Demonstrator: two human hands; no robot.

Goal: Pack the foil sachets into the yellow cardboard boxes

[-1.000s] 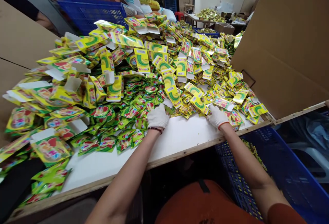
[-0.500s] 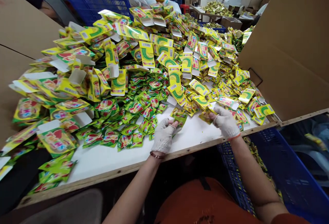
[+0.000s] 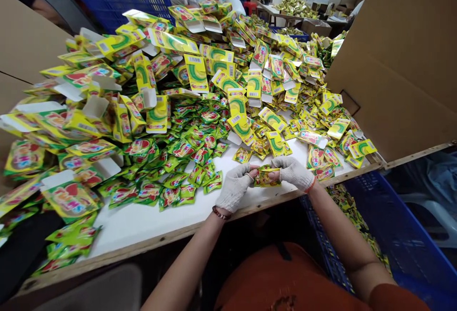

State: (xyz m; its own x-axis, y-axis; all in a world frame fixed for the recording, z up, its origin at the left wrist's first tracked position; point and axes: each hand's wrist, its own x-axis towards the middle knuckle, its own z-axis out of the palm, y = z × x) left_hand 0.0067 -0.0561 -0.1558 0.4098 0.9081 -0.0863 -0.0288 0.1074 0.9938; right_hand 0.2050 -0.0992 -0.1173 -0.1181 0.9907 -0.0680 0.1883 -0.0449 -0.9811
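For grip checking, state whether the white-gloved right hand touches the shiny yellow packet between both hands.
Touching: the head view shows the right hand with its thumb on the packet.

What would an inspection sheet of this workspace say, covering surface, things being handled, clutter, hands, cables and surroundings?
Surface: white tabletop with a wooden edge.
Things handled: yellow packets between both hands; count unclear.
Clutter: heaped cartons, several with open flaps; green packets spread in front.
Hands: left hand and right hand, both gloved, gripping.
Cables: nothing seen.
Surroundings: cardboard panel at right; blue crate lower right, partly filled.
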